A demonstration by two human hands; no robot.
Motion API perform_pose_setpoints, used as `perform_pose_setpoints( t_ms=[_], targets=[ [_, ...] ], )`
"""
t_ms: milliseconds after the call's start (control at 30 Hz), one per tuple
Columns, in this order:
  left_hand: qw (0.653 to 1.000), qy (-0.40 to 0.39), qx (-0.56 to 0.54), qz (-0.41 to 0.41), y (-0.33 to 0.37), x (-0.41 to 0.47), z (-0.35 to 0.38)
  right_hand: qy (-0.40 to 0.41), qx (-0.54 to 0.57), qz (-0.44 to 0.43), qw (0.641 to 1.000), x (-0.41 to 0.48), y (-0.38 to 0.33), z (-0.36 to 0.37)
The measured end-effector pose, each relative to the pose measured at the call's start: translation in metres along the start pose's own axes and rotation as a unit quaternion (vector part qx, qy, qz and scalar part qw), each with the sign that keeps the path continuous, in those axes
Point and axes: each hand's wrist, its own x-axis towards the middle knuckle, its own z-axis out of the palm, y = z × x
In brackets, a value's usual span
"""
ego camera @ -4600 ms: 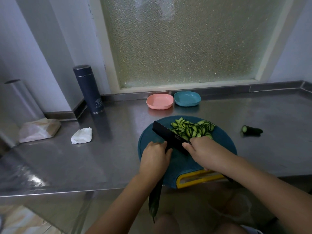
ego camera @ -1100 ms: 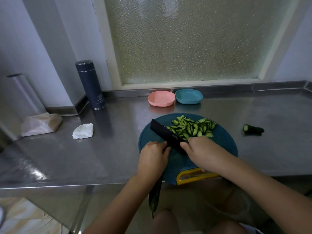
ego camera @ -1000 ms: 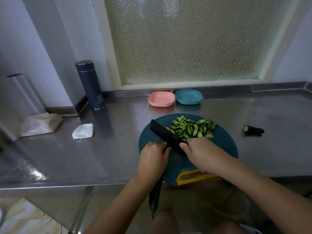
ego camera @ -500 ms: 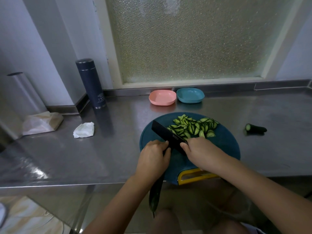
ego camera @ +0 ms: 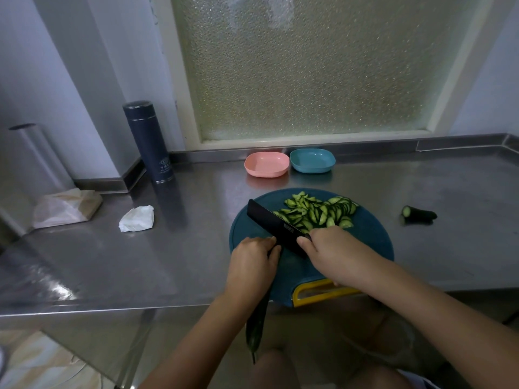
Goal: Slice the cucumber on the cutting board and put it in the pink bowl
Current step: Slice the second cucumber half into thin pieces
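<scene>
Glossy steel counter [ego camera: 140, 256], pebbled frosted glass [ego camera: 309, 66], matt black knife [ego camera: 276, 227]

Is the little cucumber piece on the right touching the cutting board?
Apart. The head view shows bare counter between the cucumber piece and the cutting board.

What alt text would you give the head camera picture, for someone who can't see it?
A person's right hand holds a black knife on a round blue board while the left hand holds a long cucumber. Slices lie piled on the board; an empty pink bowl sits behind it.
</scene>
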Motion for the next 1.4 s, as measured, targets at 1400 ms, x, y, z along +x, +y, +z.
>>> perform_pose_setpoints(
  t_ms=[1400],
  targets=[
    [1.0, 0.007, -0.004, -0.02, -0.003, -0.004, 0.003, -0.034, 0.013, 0.013, 0.999, 0.004, -0.004, 0.003]
  ],
)
